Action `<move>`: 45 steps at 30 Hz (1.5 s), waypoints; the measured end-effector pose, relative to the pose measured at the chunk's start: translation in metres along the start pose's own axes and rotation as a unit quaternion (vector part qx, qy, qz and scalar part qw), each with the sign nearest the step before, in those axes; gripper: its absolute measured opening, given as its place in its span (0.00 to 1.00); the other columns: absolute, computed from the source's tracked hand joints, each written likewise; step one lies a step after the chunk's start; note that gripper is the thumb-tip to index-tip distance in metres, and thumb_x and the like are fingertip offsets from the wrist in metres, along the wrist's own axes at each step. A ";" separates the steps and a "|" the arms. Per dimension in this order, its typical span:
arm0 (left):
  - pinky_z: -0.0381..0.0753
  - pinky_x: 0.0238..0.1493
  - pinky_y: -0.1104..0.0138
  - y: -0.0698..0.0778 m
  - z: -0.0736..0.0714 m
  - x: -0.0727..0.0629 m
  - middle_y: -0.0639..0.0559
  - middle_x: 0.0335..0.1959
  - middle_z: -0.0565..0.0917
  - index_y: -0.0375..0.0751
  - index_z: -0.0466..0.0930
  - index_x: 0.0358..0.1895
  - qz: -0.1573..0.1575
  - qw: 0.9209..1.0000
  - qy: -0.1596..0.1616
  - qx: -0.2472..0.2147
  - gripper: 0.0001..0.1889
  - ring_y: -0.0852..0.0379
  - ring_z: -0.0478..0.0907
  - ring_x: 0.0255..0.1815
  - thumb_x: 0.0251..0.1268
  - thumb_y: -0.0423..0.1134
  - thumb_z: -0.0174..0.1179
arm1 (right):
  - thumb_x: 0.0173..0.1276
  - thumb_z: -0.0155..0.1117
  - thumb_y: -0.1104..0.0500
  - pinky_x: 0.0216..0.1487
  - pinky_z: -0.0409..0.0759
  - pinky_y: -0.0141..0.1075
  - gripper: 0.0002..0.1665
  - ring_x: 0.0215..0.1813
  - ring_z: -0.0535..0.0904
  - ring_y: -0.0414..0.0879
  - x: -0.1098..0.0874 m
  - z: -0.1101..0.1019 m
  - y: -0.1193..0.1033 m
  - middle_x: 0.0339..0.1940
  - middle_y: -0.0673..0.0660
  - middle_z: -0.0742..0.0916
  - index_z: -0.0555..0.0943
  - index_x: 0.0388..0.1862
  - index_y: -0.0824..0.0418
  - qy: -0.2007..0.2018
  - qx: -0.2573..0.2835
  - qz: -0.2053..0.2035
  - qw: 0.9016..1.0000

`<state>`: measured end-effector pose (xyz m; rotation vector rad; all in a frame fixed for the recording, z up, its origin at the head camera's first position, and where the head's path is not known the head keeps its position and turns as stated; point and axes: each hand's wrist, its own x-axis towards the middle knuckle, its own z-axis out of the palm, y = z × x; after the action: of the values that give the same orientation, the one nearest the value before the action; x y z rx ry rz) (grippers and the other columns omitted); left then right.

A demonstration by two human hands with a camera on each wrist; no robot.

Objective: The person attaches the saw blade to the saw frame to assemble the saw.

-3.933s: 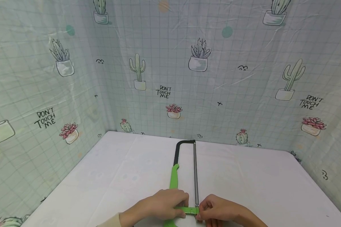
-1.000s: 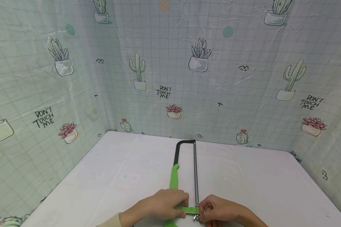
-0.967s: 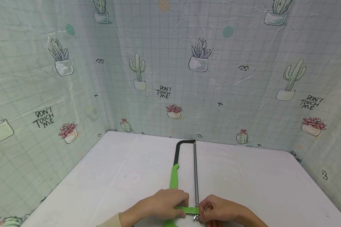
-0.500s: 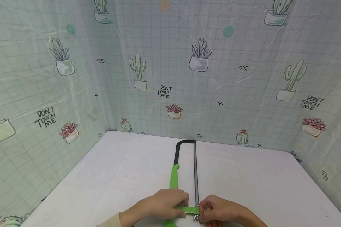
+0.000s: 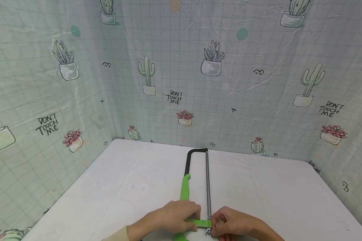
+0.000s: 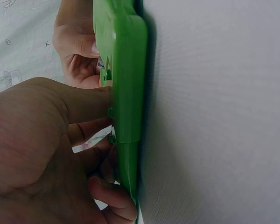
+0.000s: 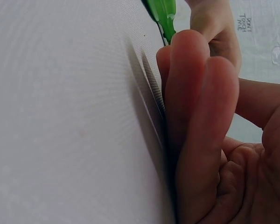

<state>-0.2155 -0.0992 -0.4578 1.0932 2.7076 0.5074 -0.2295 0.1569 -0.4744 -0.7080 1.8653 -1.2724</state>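
Observation:
A hacksaw (image 5: 185,187) with a green handle and a black front bow lies on the white table. Its grey blade (image 5: 208,184) runs along the right side of the frame. My left hand (image 5: 181,216) grips the green frame at the near end. In the left wrist view, its thumb presses on the green handle (image 6: 130,79). At the blade's near end, a small silver wing nut (image 5: 208,231) sticks out below the green crosspiece (image 5: 202,223). My right hand (image 5: 233,221) pinches at this wing nut with thumb and forefinger, partly covering it. In the right wrist view, curled fingers (image 7: 200,116) hide the nut.
The white tabletop (image 5: 259,187) spreads out on both sides of the saw. A patterned curtain (image 5: 181,73) with cactus drawings hangs behind the table and at its sides.
Earliest, my right fingers covered the wing nut; since then it shows beside them. Its wings sit at a slightly different angle over the last second. My left hand and the hacksaw stay put.

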 end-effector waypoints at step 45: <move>0.71 0.34 0.73 0.000 -0.003 0.001 0.71 0.32 0.74 0.61 0.80 0.41 0.000 1.000 -0.002 0.004 0.08 0.72 0.69 0.34 0.65 0.52 0.69 | 0.66 0.65 0.58 0.17 0.70 0.22 0.05 0.16 0.74 0.28 0.000 0.000 -0.003 0.18 0.47 0.83 0.83 0.33 0.59 -0.004 0.002 -0.003 1.000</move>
<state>-0.2166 -0.0994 -0.4554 1.0956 2.7084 0.4931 -0.2297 0.1560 -0.4712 -0.7163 1.8544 -1.2764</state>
